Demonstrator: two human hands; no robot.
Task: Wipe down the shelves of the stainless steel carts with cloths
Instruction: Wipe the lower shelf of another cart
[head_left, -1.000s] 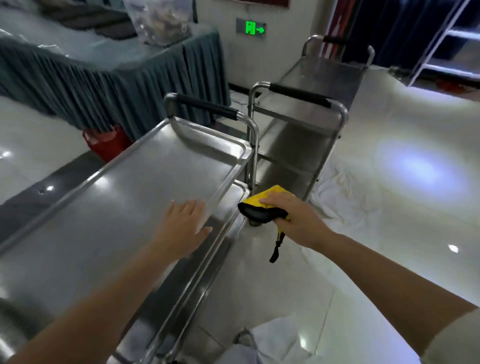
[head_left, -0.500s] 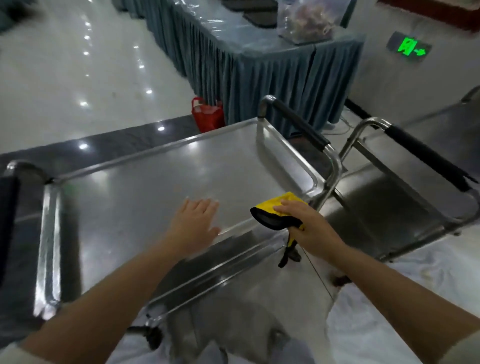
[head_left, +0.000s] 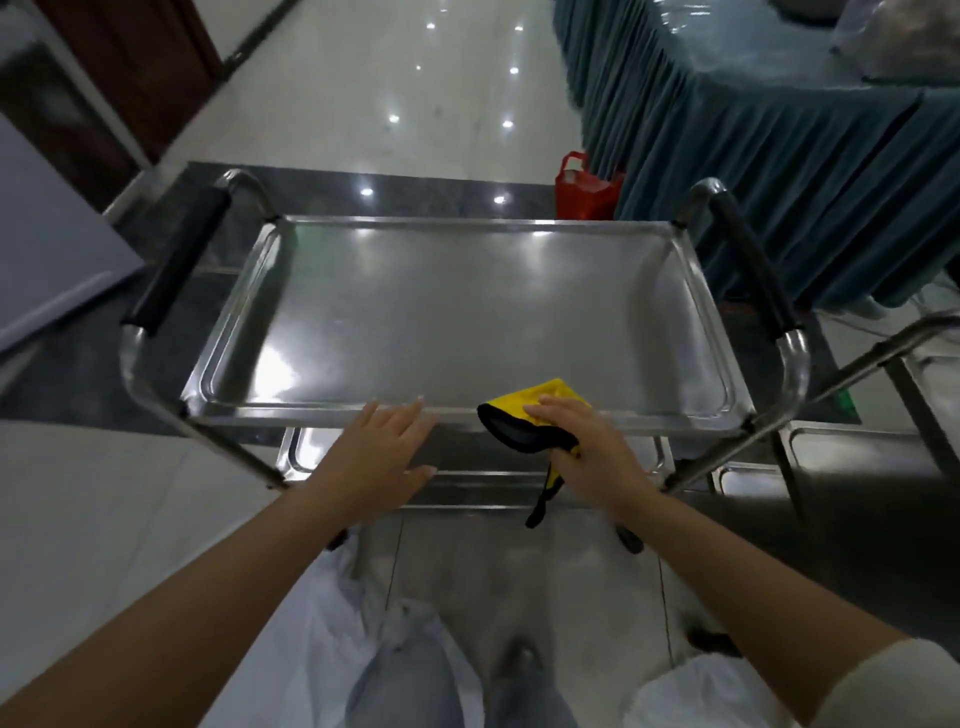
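Red bag (head_left: 586, 189) beside teal-skirted table (head_left: 769, 156), glossy floor (head_left: 395, 78).

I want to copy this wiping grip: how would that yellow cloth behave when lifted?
Probably floppy: the cloth bunches under the right hand and a strap dangles below. Likely light, since curled fingers alone seem to hold it. It should slide easily over the smooth shelf.

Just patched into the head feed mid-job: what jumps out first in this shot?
The yellow and black cloth stands out most, gripped by the right hand at the near rim of the steel cart's top shelf. The left hand rests open on that same rim beside it. Behind the cart, a red bag sits on the floor by the teal-skirted table.
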